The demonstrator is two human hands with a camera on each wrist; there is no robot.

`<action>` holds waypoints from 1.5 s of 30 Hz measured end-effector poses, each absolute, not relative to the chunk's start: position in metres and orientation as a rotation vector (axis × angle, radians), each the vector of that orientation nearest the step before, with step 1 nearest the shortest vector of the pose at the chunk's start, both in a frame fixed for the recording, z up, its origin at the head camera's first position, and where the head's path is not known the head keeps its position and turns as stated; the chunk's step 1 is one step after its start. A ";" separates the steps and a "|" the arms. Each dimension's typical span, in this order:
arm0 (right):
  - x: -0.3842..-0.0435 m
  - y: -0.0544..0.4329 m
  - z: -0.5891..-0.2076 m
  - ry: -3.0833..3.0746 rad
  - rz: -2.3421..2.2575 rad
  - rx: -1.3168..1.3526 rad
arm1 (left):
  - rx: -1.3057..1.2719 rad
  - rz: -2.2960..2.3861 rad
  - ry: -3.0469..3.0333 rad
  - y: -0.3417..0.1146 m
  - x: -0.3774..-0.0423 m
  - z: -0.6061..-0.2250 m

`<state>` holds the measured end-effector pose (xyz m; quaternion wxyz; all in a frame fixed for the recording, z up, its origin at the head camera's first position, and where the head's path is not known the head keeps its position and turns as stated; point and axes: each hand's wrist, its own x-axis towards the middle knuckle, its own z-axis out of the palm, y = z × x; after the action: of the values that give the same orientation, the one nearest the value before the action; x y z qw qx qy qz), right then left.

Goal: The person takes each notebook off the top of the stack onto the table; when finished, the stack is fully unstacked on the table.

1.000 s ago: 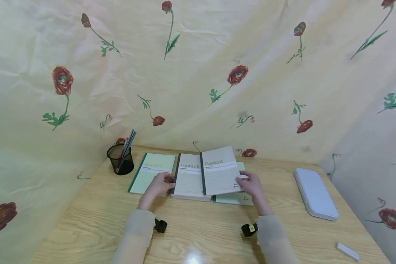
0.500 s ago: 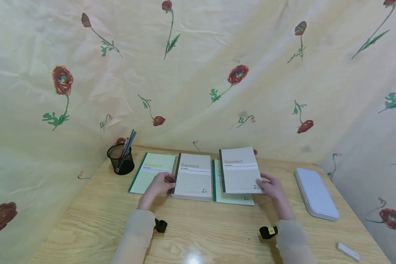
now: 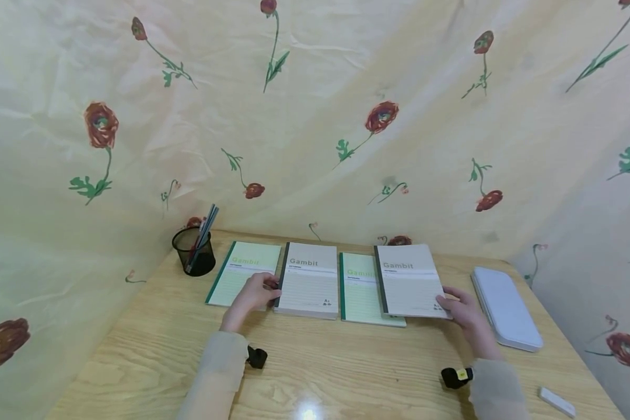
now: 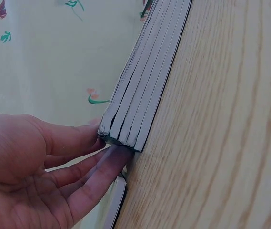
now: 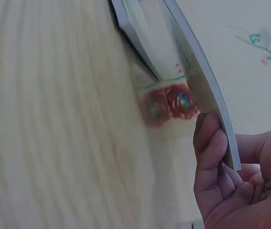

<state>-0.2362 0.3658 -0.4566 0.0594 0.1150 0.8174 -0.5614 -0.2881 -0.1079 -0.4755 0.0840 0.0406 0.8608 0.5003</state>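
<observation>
My right hand [image 3: 467, 318] pinches the lower right corner of a grey Gambit notebook [image 3: 409, 286] with a dark spine. In the right wrist view this notebook [image 5: 206, 76] bends slightly between thumb and fingers, raised off the table. Its left side overlaps a green notebook [image 3: 359, 300] lying below. My left hand [image 3: 252, 294] holds the spine edge of a grey notebook stack [image 3: 310, 286]. In the left wrist view the thumb is at the upper corner of the stack [image 4: 140, 76] and fingers reach to its lower edge. Another green notebook [image 3: 249, 262] lies beside that hand.
A black mesh pen cup [image 3: 193, 251] with pens stands at the back left. On the right lie a white case [image 3: 506, 309] and a small white bar-shaped item [image 3: 556, 402]. A flowered cloth [image 3: 315, 116] hangs behind the wooden table [image 3: 346, 373].
My right hand has carried the grey notebook rightward from over the grey stack, past most of the right green notebook, and lower. My left hand has stayed at the stack.
</observation>
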 end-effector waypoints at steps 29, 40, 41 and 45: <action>-0.227 0.407 -0.460 2.708 -1.298 0.475 | 0.147 1.528 2.553 -0.109 -0.290 -0.475; -0.224 0.397 -0.460 2.787 -1.132 0.519 | 0.159 1.527 2.557 -0.109 -0.287 -0.476; -0.224 0.397 -0.460 2.808 -1.092 0.512 | 0.158 1.529 2.556 -0.109 -0.287 -0.476; -0.225 0.397 -0.460 2.879 -0.958 0.480 | 0.155 1.530 2.556 -0.109 -0.287 -0.476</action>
<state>-0.2253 0.3969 -0.4603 0.0348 0.1561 0.9367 -0.3115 -0.2874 -0.1092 -0.4761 0.0791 0.0518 0.8542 0.5113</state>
